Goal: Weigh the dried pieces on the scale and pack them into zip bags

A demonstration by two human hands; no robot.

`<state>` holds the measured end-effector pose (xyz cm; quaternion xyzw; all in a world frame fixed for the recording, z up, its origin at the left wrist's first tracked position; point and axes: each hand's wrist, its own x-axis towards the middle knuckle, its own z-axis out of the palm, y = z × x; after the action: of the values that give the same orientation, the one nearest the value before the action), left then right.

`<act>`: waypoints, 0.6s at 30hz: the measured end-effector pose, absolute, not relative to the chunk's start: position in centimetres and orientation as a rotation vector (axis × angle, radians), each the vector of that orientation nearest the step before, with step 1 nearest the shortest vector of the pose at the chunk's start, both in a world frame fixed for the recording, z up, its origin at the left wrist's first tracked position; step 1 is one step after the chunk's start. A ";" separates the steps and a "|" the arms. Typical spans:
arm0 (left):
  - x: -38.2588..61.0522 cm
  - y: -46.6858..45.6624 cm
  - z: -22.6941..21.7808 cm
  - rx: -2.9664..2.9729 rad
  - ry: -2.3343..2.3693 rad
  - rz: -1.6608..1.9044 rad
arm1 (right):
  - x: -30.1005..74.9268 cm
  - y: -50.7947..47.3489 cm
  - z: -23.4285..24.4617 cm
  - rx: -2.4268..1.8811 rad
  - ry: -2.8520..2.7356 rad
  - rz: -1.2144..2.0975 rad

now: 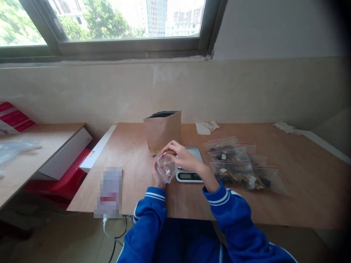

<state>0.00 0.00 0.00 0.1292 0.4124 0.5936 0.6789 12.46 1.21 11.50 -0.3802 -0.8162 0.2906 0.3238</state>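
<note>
My left hand [158, 176] is closed round a small clear zip-lock bag [166, 168], holding it up with its mouth open. A small white item shows inside. My right hand [183, 155] is at the bag's mouth, its fingers pinching a brown piece [171, 152] whose kind I cannot make out. Just right of the bag is a white kitchen scale [189, 176] with a dark display, partly hidden under my right hand and wrist. Behind my hands an open brown paper bag [162, 132] stands upright.
Several filled zip-lock bags [233, 164] with dark and tan contents lie to the right. A pixelated flat object [109, 191] with a cable is at the front left edge. White paper [203, 128] lies at the back. A red stool [59, 182] stands between this table and another.
</note>
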 end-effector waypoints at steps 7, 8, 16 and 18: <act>-0.5 0.2 -0.7 0.350 0.977 1.432 | 11.9 9.2 18.2 -0.875 -1.719 0.257; -0.6 0.3 -0.8 0.363 0.978 1.426 | 11.6 10.5 18.9 -0.866 -1.719 0.206; -0.7 0.4 -1.2 0.399 0.979 1.358 | 10.1 15.7 17.3 -0.907 -1.984 0.135; -0.7 0.5 -1.3 0.395 0.974 1.359 | 10.1 15.7 16.1 -0.932 -1.994 0.150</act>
<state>-0.71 0.52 -1.27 0.1739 0.4291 0.5991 0.6532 10.14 15.72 16.13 -0.3772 -0.8067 0.0608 0.4509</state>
